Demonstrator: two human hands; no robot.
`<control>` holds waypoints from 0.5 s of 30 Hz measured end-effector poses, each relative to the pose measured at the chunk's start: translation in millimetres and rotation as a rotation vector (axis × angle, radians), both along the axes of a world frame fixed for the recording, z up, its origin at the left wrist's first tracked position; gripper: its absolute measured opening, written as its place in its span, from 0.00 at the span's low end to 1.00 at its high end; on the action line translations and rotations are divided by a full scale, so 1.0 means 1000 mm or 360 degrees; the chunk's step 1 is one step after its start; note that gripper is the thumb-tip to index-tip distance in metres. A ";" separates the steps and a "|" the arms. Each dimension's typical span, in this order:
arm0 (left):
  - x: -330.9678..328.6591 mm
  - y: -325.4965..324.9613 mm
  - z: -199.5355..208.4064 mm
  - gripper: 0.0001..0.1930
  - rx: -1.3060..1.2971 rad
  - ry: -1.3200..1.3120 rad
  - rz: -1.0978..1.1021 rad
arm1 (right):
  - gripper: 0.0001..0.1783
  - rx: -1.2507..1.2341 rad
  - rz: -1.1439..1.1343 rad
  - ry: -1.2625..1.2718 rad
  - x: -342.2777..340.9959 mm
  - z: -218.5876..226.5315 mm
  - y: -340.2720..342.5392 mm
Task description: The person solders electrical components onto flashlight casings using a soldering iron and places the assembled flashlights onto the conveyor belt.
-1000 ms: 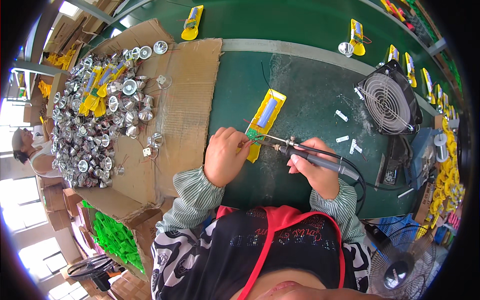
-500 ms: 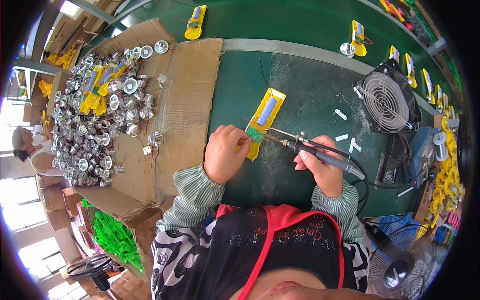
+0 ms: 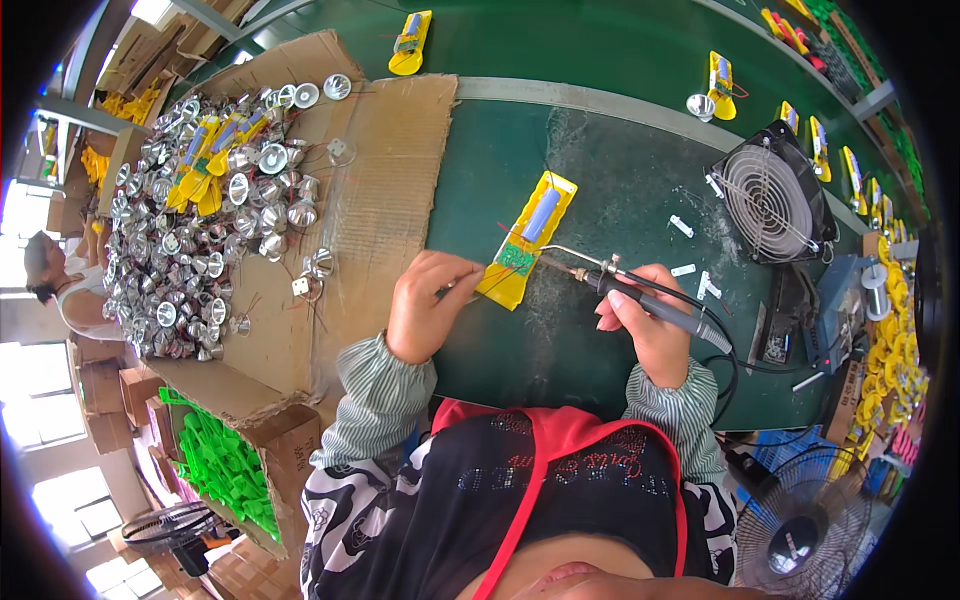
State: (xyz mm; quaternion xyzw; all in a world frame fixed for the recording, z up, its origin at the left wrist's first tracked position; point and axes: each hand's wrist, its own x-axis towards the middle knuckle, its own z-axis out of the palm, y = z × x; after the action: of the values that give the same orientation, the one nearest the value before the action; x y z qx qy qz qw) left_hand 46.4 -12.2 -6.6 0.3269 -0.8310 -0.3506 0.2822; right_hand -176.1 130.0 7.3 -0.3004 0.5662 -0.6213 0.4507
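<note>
A yellow plastic housing (image 3: 507, 290) lies tilted on the green bench, with a blue cylindrical battery (image 3: 541, 215) and a small green circuit board (image 3: 515, 260) in it. Thin red and black wires run from the board and past the housing's far end. My left hand (image 3: 425, 305) is beside the near left edge, thumb and forefinger pinched; whatever is between them is too small to make out. In my right hand (image 3: 650, 325) is a grey-handled soldering iron (image 3: 660, 315) with a curved metal tube fixed alongside. Its tip points left, close to the board's right side.
Left, a cardboard box (image 3: 385, 180) holds many silver reflector cups (image 3: 190, 260) and several yellow housings. Small white parts (image 3: 682, 227) and a square fan (image 3: 770, 200) are at right. More housings (image 3: 410, 45) sit beyond the metal strip. A person (image 3: 75, 290) is at far left.
My left hand has drawn back left from the circuit board, uncovering the housing's near end. The soldering iron's tip has shifted slightly up and away from the board. The view has shifted a little.
</note>
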 end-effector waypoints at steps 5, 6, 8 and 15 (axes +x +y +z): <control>-0.019 -0.002 -0.002 0.05 0.0005 -0.0196 0.0139 | 0.07 0.0029 -0.0008 0.0057 0.004 0.004 0.000; -0.021 -0.001 -0.004 0.05 0.0008 -0.0188 0.0138 | 0.07 0.0028 -0.0009 0.0066 0.004 0.004 0.000; -0.023 -0.001 -0.005 0.04 -0.0213 -0.0288 0.0029 | 0.08 0.0026 -0.0009 0.0070 0.007 0.004 -0.002; -0.027 -0.001 -0.006 0.05 -0.0236 -0.0370 0.0029 | 0.08 -0.0003 0.0050 0.0012 0.013 -0.007 -0.009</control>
State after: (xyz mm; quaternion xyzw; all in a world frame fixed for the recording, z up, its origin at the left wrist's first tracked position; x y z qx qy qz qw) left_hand 19.4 -13.4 -12.2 0.3510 -0.8787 -0.2454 0.2107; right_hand -163.5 121.0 0.8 -0.3119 0.5625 -0.6136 0.4580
